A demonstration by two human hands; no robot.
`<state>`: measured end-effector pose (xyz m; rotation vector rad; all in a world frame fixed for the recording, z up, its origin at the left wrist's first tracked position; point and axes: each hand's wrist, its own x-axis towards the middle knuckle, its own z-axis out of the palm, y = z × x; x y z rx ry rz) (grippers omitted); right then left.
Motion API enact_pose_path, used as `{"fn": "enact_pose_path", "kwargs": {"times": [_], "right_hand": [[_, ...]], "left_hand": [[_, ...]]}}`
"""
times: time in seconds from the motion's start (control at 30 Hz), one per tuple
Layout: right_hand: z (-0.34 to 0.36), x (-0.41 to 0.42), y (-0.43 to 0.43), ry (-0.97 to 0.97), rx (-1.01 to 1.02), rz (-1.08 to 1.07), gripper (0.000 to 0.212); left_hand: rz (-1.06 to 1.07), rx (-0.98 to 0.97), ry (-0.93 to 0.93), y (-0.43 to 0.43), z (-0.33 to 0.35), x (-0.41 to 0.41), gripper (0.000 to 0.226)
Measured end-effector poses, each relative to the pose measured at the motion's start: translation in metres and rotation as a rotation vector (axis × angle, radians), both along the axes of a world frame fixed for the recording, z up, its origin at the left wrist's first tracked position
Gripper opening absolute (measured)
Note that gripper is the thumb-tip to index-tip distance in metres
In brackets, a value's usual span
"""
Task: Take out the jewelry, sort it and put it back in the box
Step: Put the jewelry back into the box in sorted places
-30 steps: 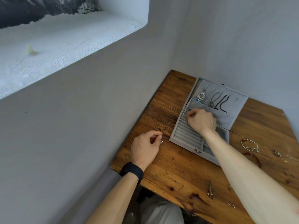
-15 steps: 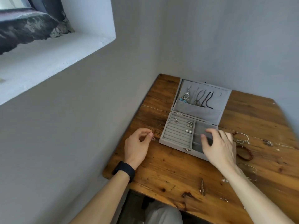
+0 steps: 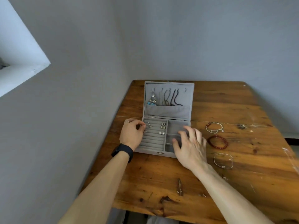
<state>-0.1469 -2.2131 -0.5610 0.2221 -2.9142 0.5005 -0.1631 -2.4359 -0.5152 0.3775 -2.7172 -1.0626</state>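
On the wooden table [image 3: 226, 102]: grey jewelry box [image 3: 148, 151], lid [image 3: 186, 94] laid open.
Lid: necklaces [image 3: 168, 99] hung inside.
Ring rows: earring pairs [image 3: 162, 129] were seated.
Left hand [image 3: 131, 135]: fingers curled at the box's left edge, small earring [image 3: 145, 131] at fingertips; grip could not be told.
Right hand [image 3: 189, 147]: spread wide, blurred, over the right compartments.
Right of box: three bracelets [image 3: 217, 141] lay apart.

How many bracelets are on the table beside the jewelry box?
3: a pale beaded cord bracelet farthest, a red bead bracelet in the middle, a thin silver chain bracelet nearest. The right forearm may hide more.
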Motion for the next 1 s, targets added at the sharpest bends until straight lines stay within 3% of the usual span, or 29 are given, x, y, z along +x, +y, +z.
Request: {"fn": "enact_pose_path", "kwargs": {"times": [0.33,0.63,1.0], "right_hand": [[0.0,0.001,0.001,-0.011,-0.028,-0.011,0.048],[0.0,0.002,0.001,-0.013,-0.059,-0.009,0.046],[-0.002,0.001,0.002,0.023,-0.091,-0.004,0.046]], "left_hand": [[0.105,-0.162,-0.046,0.025,-0.001,-0.018,0.014],[0.036,-0.711,-0.104,0.028,0.007,-0.022,0.031],[-0.061,-0.801,-0.305,0.032,0.042,-0.041,0.037]]}}
